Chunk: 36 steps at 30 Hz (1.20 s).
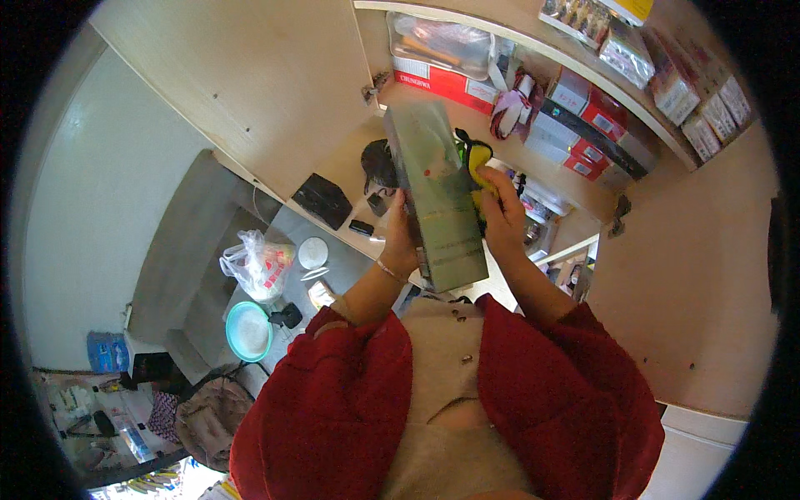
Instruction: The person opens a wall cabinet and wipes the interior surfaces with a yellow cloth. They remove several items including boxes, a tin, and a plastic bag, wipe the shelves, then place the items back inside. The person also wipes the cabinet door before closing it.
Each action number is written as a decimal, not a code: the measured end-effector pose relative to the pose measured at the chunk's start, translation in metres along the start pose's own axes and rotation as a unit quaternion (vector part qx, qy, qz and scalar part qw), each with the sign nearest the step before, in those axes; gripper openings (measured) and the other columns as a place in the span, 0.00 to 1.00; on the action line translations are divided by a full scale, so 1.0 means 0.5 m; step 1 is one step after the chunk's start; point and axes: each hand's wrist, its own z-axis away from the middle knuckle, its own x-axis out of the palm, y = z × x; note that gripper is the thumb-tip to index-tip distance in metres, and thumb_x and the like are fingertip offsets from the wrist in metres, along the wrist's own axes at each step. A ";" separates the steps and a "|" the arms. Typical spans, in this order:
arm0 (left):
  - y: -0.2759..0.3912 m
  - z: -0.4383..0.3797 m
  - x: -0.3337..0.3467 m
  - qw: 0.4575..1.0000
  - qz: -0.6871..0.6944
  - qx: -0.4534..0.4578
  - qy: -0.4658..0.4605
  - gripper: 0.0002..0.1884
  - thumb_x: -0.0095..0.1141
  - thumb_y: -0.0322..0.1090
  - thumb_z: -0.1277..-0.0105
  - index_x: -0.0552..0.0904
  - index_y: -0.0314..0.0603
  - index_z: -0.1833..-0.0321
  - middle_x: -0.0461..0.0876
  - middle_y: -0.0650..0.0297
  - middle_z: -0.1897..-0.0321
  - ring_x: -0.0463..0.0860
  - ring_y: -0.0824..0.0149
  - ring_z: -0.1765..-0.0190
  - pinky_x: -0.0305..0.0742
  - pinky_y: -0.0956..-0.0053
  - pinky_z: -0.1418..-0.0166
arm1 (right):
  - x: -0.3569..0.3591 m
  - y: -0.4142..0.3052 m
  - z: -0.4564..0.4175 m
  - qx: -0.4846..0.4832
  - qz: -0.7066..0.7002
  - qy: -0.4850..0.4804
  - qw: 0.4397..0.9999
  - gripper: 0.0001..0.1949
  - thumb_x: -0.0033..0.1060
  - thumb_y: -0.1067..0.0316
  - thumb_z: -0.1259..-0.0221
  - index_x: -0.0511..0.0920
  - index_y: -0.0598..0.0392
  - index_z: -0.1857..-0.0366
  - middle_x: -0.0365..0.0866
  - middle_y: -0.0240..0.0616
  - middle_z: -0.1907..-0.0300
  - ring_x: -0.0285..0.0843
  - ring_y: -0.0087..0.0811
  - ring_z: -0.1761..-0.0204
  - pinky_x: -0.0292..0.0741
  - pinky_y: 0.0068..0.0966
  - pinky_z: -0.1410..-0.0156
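In front of my chest, a long green box (440, 212) is held at a slight tilt, slightly blurred. My left hand (400, 240) grips its left side low down, the fingers partly hidden by the box. My right hand (505, 215) is beside the box's right side, closed on a yellow and black soft item (480, 164) that looks like cloth. Whether the right fingers also touch the box cannot be made out. Behind the box, a dark rounded item (379, 164) and a black box (322, 200) sit on the lower cabinet shelf.
An open cabinet door (250, 94) stands at the left, another (681, 281) at the right. Red-and-white cartons (415, 74) and a clear plastic container (440, 44) fill the middle shelf. Below left are a plastic bag (265, 265) and a turquoise basin (229, 331).
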 end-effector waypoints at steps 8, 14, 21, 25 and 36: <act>-0.049 -0.005 -0.119 0.991 0.114 0.032 -0.062 0.32 0.31 0.62 0.33 0.61 0.48 0.33 0.67 0.56 0.38 0.70 0.57 0.39 0.65 0.63 0.36 | 0.034 -0.035 0.004 -0.269 0.309 -0.311 0.858 0.22 0.45 0.50 0.39 0.69 0.39 0.41 0.57 0.30 0.33 0.47 0.41 0.29 0.39 0.58 0.32; -0.033 0.044 0.031 0.983 -0.126 -0.081 0.101 0.30 0.34 0.61 0.32 0.67 0.46 0.38 0.73 0.58 0.44 0.76 0.61 0.45 0.72 0.65 0.42 | 0.027 0.084 -0.196 -0.182 0.251 -0.148 0.939 0.24 0.44 0.51 0.39 0.66 0.42 0.39 0.57 0.36 0.32 0.53 0.46 0.32 0.48 0.48 0.30; 0.021 -0.004 -0.099 0.988 -0.042 0.082 0.127 0.31 0.37 0.62 0.34 0.67 0.46 0.38 0.74 0.56 0.45 0.77 0.58 0.47 0.73 0.62 0.42 | 0.061 -0.021 -0.033 -0.247 0.237 -0.315 0.885 0.33 0.48 0.44 0.44 0.62 0.49 0.35 0.56 0.41 0.32 0.52 0.46 0.31 0.48 0.45 0.30; 0.064 -0.057 -0.095 0.993 0.042 0.100 -0.049 0.36 0.37 0.66 0.37 0.66 0.41 0.39 0.76 0.51 0.50 0.77 0.51 0.49 0.73 0.54 0.44 | 0.045 -0.022 0.027 -0.216 0.163 -0.334 0.903 0.30 0.48 0.48 0.43 0.63 0.49 0.37 0.57 0.38 0.32 0.49 0.44 0.30 0.46 0.47 0.30; -0.072 0.015 0.033 0.964 -0.186 -0.101 0.158 0.27 0.40 0.55 0.31 0.68 0.41 0.40 0.76 0.57 0.48 0.79 0.63 0.53 0.75 0.68 0.49 | 0.037 0.097 -0.176 -0.157 0.311 -0.173 0.921 0.11 0.51 0.55 0.44 0.79 0.49 0.72 0.79 0.35 0.59 0.69 0.42 0.44 0.66 0.45 0.45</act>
